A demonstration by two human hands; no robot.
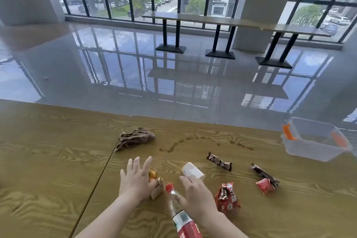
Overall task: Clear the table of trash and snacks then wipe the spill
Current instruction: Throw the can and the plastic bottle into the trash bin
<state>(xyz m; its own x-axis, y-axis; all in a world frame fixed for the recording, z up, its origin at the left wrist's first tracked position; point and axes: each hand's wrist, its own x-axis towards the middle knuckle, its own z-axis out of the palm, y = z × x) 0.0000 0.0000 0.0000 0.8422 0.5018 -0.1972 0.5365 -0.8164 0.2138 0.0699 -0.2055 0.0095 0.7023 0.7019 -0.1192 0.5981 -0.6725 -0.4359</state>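
Note:
My left hand hovers with fingers spread over a gold wrapper and a small tan carton. My right hand reaches with fingers apart toward a tipped white paper cup. An empty plastic bottle with a red cap and red label lies between my hands. To the right lie a crumpled red snack bag, two dark candy wrappers and a small red packet. A brown cloth lies behind, beside a trail of brown spilled drops.
A clear plastic box with orange clips stands at the wooden table's far right edge. A seam divides two tabletops at the left. Beyond lie a shiny tiled floor, a long bench table and tall windows.

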